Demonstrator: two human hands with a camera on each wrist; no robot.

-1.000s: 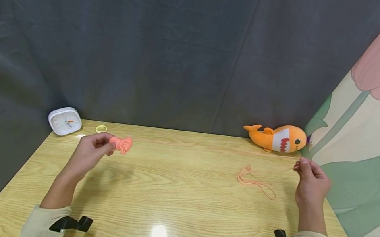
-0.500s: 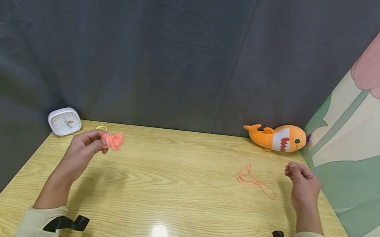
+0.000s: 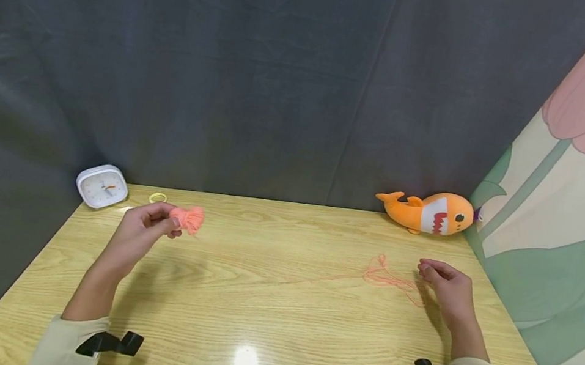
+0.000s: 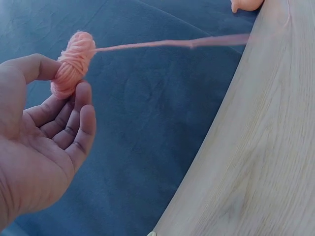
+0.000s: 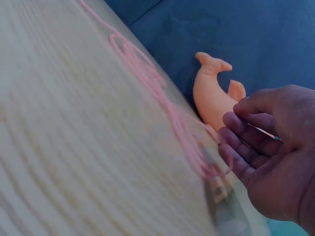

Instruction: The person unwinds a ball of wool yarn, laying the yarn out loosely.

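Note:
My left hand (image 3: 144,231) pinches a small bundle of wound coral-pink yarn (image 3: 189,220) above the left part of the table. In the left wrist view the thumb and fingers hold the lower end of the yarn bundle (image 4: 76,59), and a strand (image 4: 147,44) runs from it to the right. My right hand (image 3: 447,289) is low at the right, thumb and fingertips drawn together at the loose yarn (image 3: 388,278). The right wrist view shows that loose yarn (image 5: 142,71) in long loops on the table, reaching up to the fingers of my right hand (image 5: 268,142).
An orange plush shark (image 3: 427,212) lies at the back right, just beyond my right hand. At the back left stand a white clock (image 3: 102,186) and a yellow ring (image 3: 158,197). A dark curtain (image 3: 261,80) hangs behind the wooden table (image 3: 253,313).
My right hand has moved left and down toward the loose yarn, whose loops have grown. My left hand dipped left and came back with the bundle. A slack strand now runs left from the loops.

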